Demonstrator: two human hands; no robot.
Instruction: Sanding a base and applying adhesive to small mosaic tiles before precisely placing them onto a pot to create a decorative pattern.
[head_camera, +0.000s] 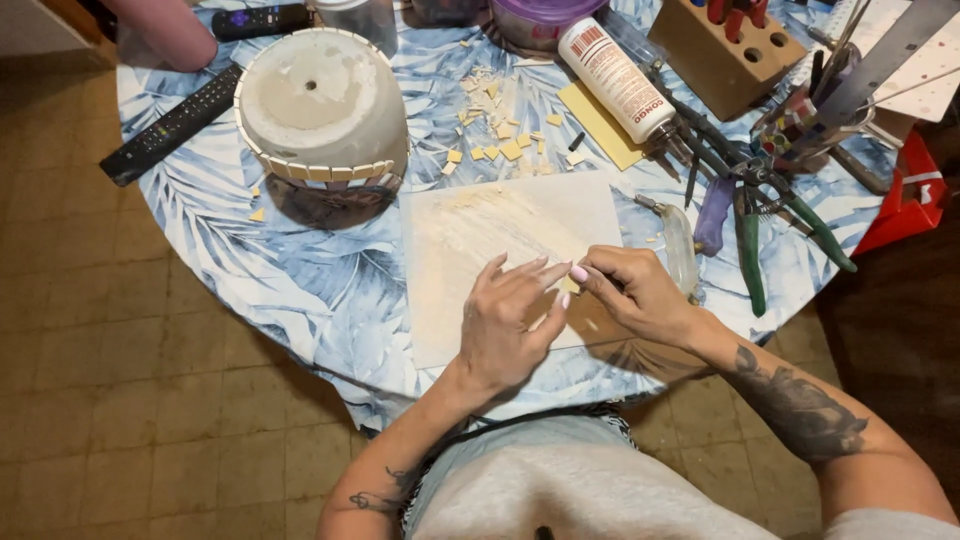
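My left hand (507, 322) and my right hand (635, 292) meet over a white sheet (480, 235) smeared with pale glue, on a round table covered by a blue leaf-print cloth (225, 235). Between the fingertips of both hands sits a small yellow tile piece (569, 285). The right thumb and forefinger pinch it while the left fingers touch it. An upturned grey flowerpot (322, 105), with a row of yellow tiles along its rim, stands at the far left of the sheet.
Loose yellow tile chips (500, 140) lie beyond the sheet. A white glue bottle (615, 80), pliers and cutters (750, 215), a wooden tool block (725, 45), a clear tool (678, 245), two remote controls (170, 125) and jars crowd the table. Another person's arm (165, 30) shows at top left.
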